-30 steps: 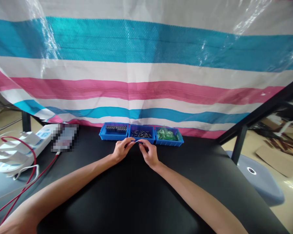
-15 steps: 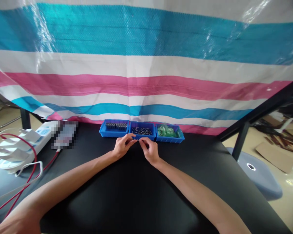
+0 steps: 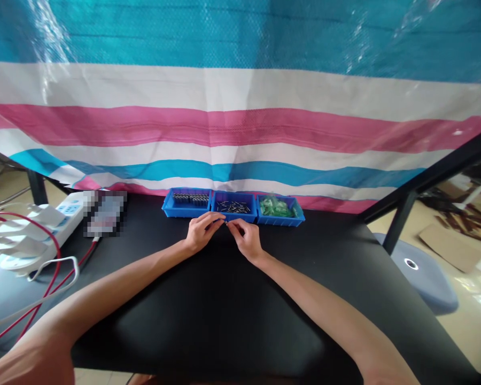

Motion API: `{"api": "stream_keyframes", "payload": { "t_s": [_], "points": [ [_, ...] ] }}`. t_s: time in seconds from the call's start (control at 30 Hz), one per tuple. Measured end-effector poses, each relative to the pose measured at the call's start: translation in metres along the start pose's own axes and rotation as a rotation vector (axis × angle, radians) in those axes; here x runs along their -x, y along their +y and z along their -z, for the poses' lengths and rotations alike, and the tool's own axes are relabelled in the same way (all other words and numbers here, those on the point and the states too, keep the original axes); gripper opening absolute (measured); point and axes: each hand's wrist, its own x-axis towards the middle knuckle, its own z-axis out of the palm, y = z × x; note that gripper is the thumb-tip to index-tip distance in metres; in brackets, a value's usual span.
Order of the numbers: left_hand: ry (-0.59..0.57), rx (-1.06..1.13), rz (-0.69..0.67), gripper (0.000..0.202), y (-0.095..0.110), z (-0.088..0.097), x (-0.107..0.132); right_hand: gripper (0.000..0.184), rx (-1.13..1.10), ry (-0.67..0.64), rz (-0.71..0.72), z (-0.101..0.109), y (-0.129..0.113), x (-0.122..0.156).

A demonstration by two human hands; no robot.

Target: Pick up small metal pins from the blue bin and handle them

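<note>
Just in front of the middle bin, my left hand (image 3: 201,232) and my right hand (image 3: 247,239) meet fingertip to fingertip. Thumb and index finger of each are pinched together, around a tiny shiny piece too small to name. Behind them stands a row of three blue bins. Dark metal cylinders (image 3: 190,199) with round ends are lined up in the left bin (image 3: 184,213). Loose, thin, screw-like metal pieces (image 3: 234,207) are scattered in the middle bin (image 3: 246,217). Crumpled green plastic-looking pieces (image 3: 276,207) fill much of the right bin (image 3: 282,221).
A striped plastic sheet (image 3: 240,128) hangs behind the black table (image 3: 208,315). On the left lie a white power strip (image 3: 70,211) with plugs, red and white cables (image 3: 58,267) and a blurred-out device (image 3: 106,213). A grey stool (image 3: 428,283) stands beyond the right edge.
The view has tilted slightly down. My left fingers now lie flatter and closer over the right fingertips; both hands stay pinched at the same spot before the middle bin.
</note>
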Motion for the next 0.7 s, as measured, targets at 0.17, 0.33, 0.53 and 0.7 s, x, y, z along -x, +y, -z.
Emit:
{"api": "stream_keyframes", "payload": {
  "t_s": [0.17,0.33,0.53,0.7],
  "points": [
    [-0.050,0.042,0.090,0.025,0.0048,0.0043,0.0006,0.031,0.063,0.005,0.010,-0.0017,0.0025,-0.0001],
    [-0.032,0.137,0.180,0.026,0.0064,0.0044,0.0027,0.029,0.046,0.015,0.015,-0.0010,0.0017,-0.0002],
    [-0.042,0.150,0.194,0.026,0.0038,0.0038,0.0039,0.027,0.022,0.026,0.004,0.0002,-0.0005,0.0003],
    [-0.047,0.091,0.134,0.026,-0.0018,0.0021,0.0061,0.023,-0.001,0.030,-0.001,0.0001,-0.0016,0.0007]
  ]
}}
